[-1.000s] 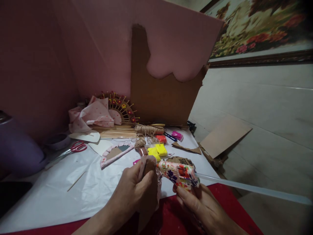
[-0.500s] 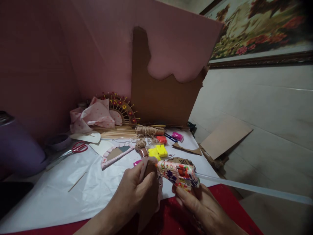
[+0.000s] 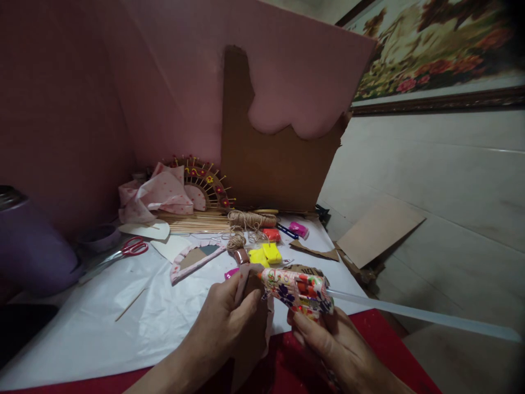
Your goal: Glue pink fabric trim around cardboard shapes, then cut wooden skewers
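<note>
In the head view, the change over the last second is small. The glue gun (image 3: 297, 289) has crept a little to the left and upward, so its nozzle now sits against the top edge of the fabric-covered cardboard piece (image 3: 249, 275). Both hands stay where they were above the near edge of the bench (image 3: 82, 328). I read this as the nozzle tracking along that edge in mid-pass rather than lifting off. The left hand (image 3: 223, 317) has its grip closed on the piece, thumb pressed across the front, holding it upright just off the white paper. The right hand (image 3: 328, 342) has its grip closed on the gun's handle from below. One clear glue stick (image 3: 410, 314) juts out of the gun's back toward the right. Nothing else on the bench has moved. By count there are two hands, one gun, one stick and one held piece. Farther back lie one pair of red scissors (image 3: 130, 249), two yellow blocks (image 3: 264, 254), one orange block (image 3: 270, 234) and one pink block (image 3: 298, 228). There is also one hank of twine (image 3: 248, 219), one skewer bundle (image 3: 197, 221), one loose skewer (image 3: 129, 305) and one fabric-trimmed wedge (image 3: 194, 258).
</note>
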The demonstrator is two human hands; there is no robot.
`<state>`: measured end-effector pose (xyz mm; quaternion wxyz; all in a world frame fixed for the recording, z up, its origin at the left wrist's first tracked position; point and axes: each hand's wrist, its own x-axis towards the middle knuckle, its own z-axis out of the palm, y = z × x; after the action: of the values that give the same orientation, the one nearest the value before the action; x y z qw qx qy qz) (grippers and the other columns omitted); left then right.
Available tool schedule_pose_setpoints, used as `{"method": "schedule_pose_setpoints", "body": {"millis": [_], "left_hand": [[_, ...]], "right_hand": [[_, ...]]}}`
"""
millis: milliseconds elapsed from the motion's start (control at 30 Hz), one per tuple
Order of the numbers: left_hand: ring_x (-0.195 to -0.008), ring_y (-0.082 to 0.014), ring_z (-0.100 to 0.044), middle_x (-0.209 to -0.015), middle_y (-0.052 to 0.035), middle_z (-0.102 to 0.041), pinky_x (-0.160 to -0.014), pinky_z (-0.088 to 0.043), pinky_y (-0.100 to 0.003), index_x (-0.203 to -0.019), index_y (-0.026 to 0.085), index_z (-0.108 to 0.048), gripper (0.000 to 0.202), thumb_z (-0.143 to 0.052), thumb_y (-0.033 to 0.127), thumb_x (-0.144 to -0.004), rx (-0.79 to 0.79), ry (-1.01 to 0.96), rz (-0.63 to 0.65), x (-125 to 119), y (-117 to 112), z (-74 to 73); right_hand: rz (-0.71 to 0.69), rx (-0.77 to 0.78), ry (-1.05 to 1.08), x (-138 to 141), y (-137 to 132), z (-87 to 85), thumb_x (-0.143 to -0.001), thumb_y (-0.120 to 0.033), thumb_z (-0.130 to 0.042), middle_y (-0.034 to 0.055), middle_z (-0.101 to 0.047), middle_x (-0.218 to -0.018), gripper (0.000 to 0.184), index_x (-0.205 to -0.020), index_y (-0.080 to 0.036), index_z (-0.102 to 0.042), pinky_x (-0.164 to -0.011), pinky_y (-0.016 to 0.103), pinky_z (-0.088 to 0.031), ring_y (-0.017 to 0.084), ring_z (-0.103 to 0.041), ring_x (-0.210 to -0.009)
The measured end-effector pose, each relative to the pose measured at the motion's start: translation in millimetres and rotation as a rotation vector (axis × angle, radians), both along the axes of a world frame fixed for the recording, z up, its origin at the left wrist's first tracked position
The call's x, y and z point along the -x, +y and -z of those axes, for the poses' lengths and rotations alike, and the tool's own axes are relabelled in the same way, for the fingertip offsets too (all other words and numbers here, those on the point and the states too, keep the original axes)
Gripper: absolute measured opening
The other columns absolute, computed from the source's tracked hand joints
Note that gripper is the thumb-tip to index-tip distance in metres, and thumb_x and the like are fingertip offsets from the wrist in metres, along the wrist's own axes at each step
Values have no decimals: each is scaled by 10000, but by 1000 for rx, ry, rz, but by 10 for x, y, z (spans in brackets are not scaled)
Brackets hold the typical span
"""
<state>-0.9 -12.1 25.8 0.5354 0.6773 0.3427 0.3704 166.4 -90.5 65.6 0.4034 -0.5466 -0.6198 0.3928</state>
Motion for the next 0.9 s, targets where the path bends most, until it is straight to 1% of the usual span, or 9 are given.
{"method": "schedule_pose_setpoints", "body": {"millis": [167, 333, 433, 533, 600, 667, 767, 833, 900], "left_hand": [[-712, -169, -573, -708, 10, -619, -620, -436, -251, -903, 211, -574, 144, -440, 235, -855, 3, -15, 12, 3, -2, 22], [-675, -155, -557, -705, 13, -629, -616, -438, -253, -930, 214, -577, 153, -445, 250, -860, 9, -27, 29, 11, -11, 38], [-647, -143, -545, -734, 5, -646, -607, -439, -253, -919, 204, -582, 158, -447, 265, -861, 24, -32, 41, 15, -14, 31], [-683, -149, -545, -765, -2, -647, -631, -437, -258, -917, 197, -590, 151, -471, 254, -845, -3, -33, 25, 11, -9, 18], [-714, -159, -554, -778, -11, -645, -649, -438, -266, -889, 186, -590, 138, -487, 258, -833, 21, -39, 6, 6, -5, 8], [-705, -163, -559, -777, -23, -642, -632, -439, -267, -848, 168, -585, 138, -506, 277, -819, 92, -45, -18, 1, 1, -3], [-647, -148, -544, -723, -19, -624, -586, -428, -254, -813, 149, -585, 163, -541, 304, -792, 171, -52, -47, 0, 12, -23], [-660, -151, -549, -721, -18, -623, -603, -432, -258, -801, 148, -584, 164, -556, 308, -778, 182, -65, -47, 1, 16, -39], [-698, -164, -563, -749, -26, -633, -640, -441, -272, -799, 149, -582, 161, -562, 307, -772, 191, -83, -36, 3, 14, -54]], "right_hand": [[-12, -47, 7, 13, 22, -16, -895, -336, -452, 18, -655, -915, 253, -1054, -250, -629, -822, 306, -478, 187, -592, -840], [9, -38, -10, 21, 17, -6, -893, -348, -462, 27, -667, -947, 258, -1054, -246, -636, -837, 316, -483, 186, -600, -830], [-6, -54, 22, 43, 27, -8, -893, -346, -459, 35, -662, -1020, 274, -1090, -251, -625, -859, 318, -478, 194, -602, -904], [-16, -80, 71, 57, 45, -1, -885, -339, -481, 33, -655, -1048, 251, -1056, -246, -640, -916, 318, -448, 193, -590, -976], [-17, -81, 101, 48, 49, 19, -883, -356, -487, 33, -660, -1011, 241, -1009, -236, -654, -902, 313, -458, 191, -598, -954], [-10, -55, 117, 26, 44, 51, -879, -386, -490, 32, -671, -906, 250, -954, -221, -663, -835, 307, -490, 196, -612, -885], [57, 3, 127, -7, 29, 91, -871, -409, -501, 20, -656, -746, 263, -876, -206, -667, -784, 321, -506, 198, -613, -771], [61, 24, 130, -13, 26, 93, -869, -408, -499, 31, -662, -781, 264, -904, -205, -664, -807, 340, -499, 202, -608, -780], [24, 16, 124, -9, 27, 74, -870, -403, -491, 49, -666, -885, 269, -950, -208, -657, -835, 352, -486, 211, -599, -843]]}}
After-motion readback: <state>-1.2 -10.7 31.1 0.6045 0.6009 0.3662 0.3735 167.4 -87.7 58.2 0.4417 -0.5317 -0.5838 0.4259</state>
